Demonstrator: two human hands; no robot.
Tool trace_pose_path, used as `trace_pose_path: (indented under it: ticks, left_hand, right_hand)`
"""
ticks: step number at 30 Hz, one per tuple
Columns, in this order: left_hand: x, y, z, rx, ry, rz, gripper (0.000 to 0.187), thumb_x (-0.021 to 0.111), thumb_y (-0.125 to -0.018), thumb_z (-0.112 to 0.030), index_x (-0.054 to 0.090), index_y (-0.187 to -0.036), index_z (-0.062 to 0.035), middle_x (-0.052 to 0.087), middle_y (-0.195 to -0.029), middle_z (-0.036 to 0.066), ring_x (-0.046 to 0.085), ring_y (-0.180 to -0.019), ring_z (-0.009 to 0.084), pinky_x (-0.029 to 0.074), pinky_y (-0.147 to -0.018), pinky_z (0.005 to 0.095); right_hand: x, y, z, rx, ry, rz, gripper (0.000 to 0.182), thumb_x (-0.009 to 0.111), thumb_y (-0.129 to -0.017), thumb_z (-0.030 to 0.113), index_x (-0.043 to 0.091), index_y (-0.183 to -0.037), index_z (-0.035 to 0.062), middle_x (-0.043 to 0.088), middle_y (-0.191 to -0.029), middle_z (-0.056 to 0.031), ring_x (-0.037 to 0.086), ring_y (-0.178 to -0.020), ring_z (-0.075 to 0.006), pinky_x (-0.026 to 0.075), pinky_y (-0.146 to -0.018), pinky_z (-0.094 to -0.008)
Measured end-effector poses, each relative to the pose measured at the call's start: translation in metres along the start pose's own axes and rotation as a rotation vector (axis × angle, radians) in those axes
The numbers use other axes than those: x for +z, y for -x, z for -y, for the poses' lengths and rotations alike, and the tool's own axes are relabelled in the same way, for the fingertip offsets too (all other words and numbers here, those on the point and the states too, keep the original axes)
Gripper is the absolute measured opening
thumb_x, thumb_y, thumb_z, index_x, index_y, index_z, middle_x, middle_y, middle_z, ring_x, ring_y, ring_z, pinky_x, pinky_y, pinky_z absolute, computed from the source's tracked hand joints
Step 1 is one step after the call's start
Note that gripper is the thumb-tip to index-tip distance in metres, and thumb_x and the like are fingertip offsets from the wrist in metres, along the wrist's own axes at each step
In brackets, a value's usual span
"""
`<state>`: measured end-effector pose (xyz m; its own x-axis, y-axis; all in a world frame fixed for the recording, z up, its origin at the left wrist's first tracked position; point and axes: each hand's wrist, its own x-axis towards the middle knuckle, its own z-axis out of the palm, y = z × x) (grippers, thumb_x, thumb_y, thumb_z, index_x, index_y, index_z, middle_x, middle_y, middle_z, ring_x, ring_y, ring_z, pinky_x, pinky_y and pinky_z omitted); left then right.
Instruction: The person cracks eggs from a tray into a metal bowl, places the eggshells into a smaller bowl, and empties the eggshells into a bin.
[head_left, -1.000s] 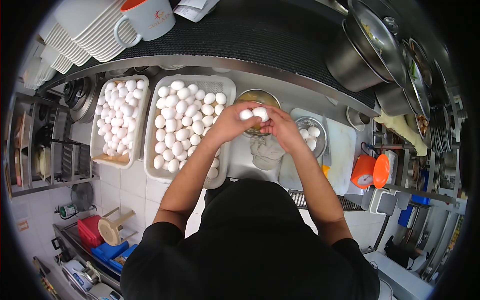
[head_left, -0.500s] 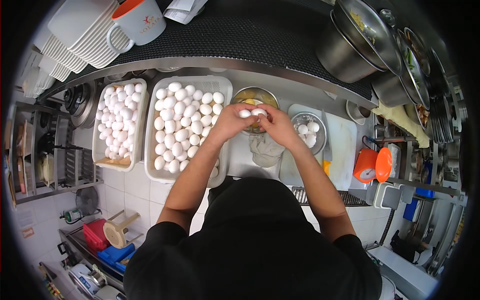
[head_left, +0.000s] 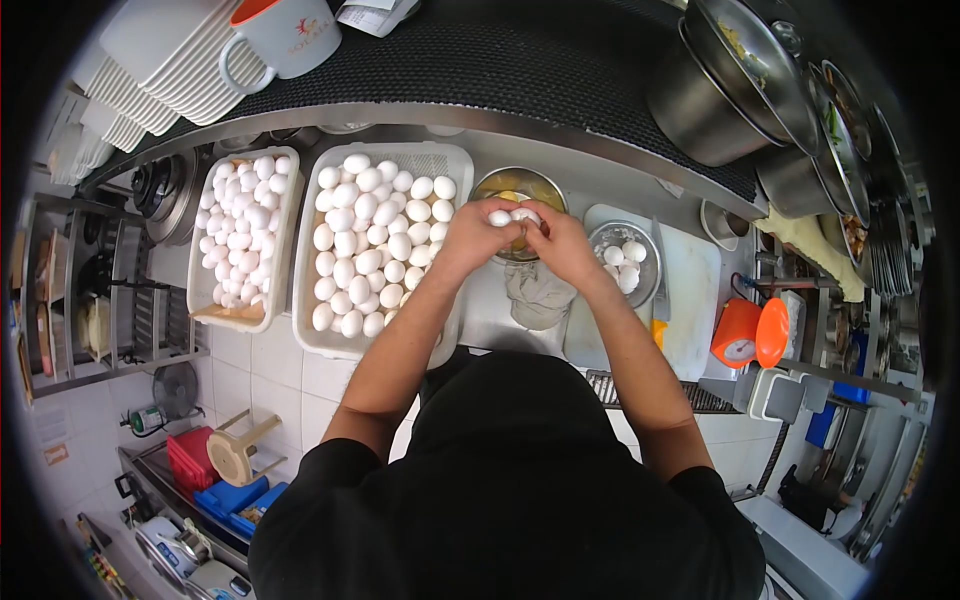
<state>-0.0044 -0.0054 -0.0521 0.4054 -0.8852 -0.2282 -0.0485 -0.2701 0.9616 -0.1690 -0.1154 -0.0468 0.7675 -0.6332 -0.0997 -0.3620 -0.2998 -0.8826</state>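
Over a metal bowl (head_left: 556, 190) with yellow egg in it, my left hand (head_left: 478, 238) and my right hand (head_left: 562, 246) come together, fingertips close. My left fingers pinch a white egg (head_left: 500, 217). Another white piece, an egg or part of its shell (head_left: 524, 214), is in my right fingers; whether it is whole is hard to see. Left of my hands, a large white basket (head_left: 455, 165) holds many white eggs (head_left: 372, 235). To the right, a smaller metal bowl (head_left: 652, 285) contains several white eggs or shells (head_left: 625, 262). A crumpled grey cloth (head_left: 538, 297) lies below the first bowl.
A second basket of eggs (head_left: 240, 230) stands at far left. A knife (head_left: 661, 262) lies on the white cutting board (head_left: 695, 275), with an orange scale (head_left: 733, 330) beyond. Overhead, a black-matted shelf (head_left: 480, 70) carries a mug (head_left: 290, 40), stacked dishes and metal pots.
The whole view has shifted slightly. My hands remain over the bowl, and the two white pieces between them sit a little higher and farther right in view.
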Motion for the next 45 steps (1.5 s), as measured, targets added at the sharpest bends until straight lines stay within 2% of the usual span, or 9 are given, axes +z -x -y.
trace_pose_path:
  ticks: [5, 14, 21, 28, 31, 34, 37, 39, 45]
  left_hand:
    - [-0.001, 0.001, -0.006, 0.154, -0.191, -0.065, 0.038, 0.084, -0.090, -0.019, 0.078, -0.123, -0.0012, 0.081, -0.103, 0.010, 0.076, -0.087, 0.0143, 0.060, -0.079, 0.0310]
    - [0.005, -0.002, -0.005, 0.395, -0.582, -0.141, 0.039, 0.080, -0.081, -0.010, 0.080, -0.120, -0.0101, 0.075, -0.108, 0.015, 0.075, -0.097, 0.0352, 0.061, -0.088, 0.0430]
    - [0.061, 0.001, -0.030, 0.490, -0.403, 0.032, 0.042, 0.079, -0.085, -0.010, 0.077, -0.126, -0.0102, 0.075, -0.119, 0.017, 0.074, -0.107, 0.0380, 0.060, -0.095, 0.0453]
    - [0.104, 0.009, -0.027, 0.602, -0.398, 0.283, 0.070, 0.083, -0.090, -0.022, 0.058, -0.154, -0.0113, 0.072, -0.135, 0.019, 0.070, -0.121, 0.0384, 0.057, -0.104, 0.0445]
    - [0.067, 0.027, -0.042, 0.286, -0.283, 0.298, 0.061, 0.081, -0.096, -0.030, 0.060, -0.151, -0.0106, 0.073, -0.131, 0.021, 0.072, -0.117, 0.0391, 0.057, -0.099, 0.0428]
    - [0.023, 0.038, -0.003, 0.437, -0.180, -0.175, 0.050, 0.079, -0.100, -0.041, 0.061, -0.136, -0.0116, 0.074, -0.103, 0.012, 0.073, -0.087, 0.0275, 0.059, -0.080, 0.0398]
    - [-0.055, 0.073, 0.000, -0.105, 0.178, -0.261, 0.032, 0.066, -0.106, -0.028, 0.053, -0.127, -0.0084, 0.060, -0.090, 0.004, 0.053, -0.067, 0.0108, 0.046, -0.059, 0.0295]
    - [-0.097, 0.092, 0.032, -0.087, 0.245, -0.404, 0.029, 0.054, -0.104, -0.021, 0.052, -0.129, -0.0062, 0.061, -0.097, 0.008, 0.059, -0.078, 0.0141, 0.050, -0.065, 0.0312]
    - [-0.141, 0.141, 0.057, -0.201, -0.002, -0.493, 0.041, 0.060, -0.103, -0.018, 0.051, -0.138, 0.0014, 0.064, -0.099, 0.010, 0.061, -0.077, 0.0158, 0.054, -0.070, 0.0331]
  right_hand:
    - [-0.006, -0.003, -0.005, -0.047, 0.010, 0.001, 0.039, 0.067, -0.101, 0.018, 0.069, -0.138, 0.0053, 0.077, -0.098, -0.0216, 0.075, -0.082, -0.0315, 0.060, -0.078, -0.0412]
    - [-0.025, -0.003, -0.002, -0.299, 0.414, -0.002, 0.045, 0.062, -0.101, 0.007, 0.067, -0.145, 0.0098, 0.063, -0.149, -0.0184, 0.064, -0.128, -0.0405, 0.052, -0.113, -0.0485]
    - [-0.083, 0.053, 0.029, -0.178, 0.556, -0.106, 0.046, 0.068, -0.095, 0.004, 0.069, -0.140, 0.0097, 0.065, -0.144, -0.0184, 0.065, -0.127, -0.0404, 0.053, -0.110, -0.0465]
    - [-0.123, 0.111, -0.007, 0.069, 0.668, -0.190, 0.045, 0.073, -0.095, 0.009, 0.069, -0.139, 0.0071, 0.068, -0.139, -0.0197, 0.064, -0.130, -0.0407, 0.053, -0.108, -0.0472]
    - [-0.102, 0.099, -0.007, 0.006, 0.642, -0.176, 0.043, 0.072, -0.097, 0.012, 0.068, -0.139, 0.0065, 0.068, -0.141, -0.0190, 0.064, -0.130, -0.0403, 0.053, -0.109, -0.0479]
    - [-0.047, 0.069, 0.036, -0.174, 0.519, -0.052, 0.037, 0.071, -0.098, 0.013, 0.070, -0.134, 0.0054, 0.069, -0.136, -0.0184, 0.065, -0.127, -0.0395, 0.053, -0.109, -0.0480]
    - [0.025, 0.034, 0.070, -0.441, 0.525, 0.103, 0.025, 0.068, -0.098, 0.014, 0.073, -0.121, 0.0041, 0.073, -0.120, -0.0158, 0.066, -0.121, -0.0353, 0.054, -0.104, -0.0466]
    - [0.076, 0.003, 0.077, -0.514, 0.702, 0.257, 0.024, 0.064, -0.098, 0.016, 0.075, -0.117, 0.0059, 0.073, -0.114, -0.0124, 0.067, -0.120, -0.0316, 0.053, -0.100, -0.0448]
    - [0.168, -0.045, 0.058, -0.435, 1.296, 0.430, 0.023, 0.066, -0.094, 0.019, 0.079, -0.111, 0.0112, 0.079, -0.104, -0.0100, 0.071, -0.108, -0.0271, 0.047, -0.099, -0.0439]
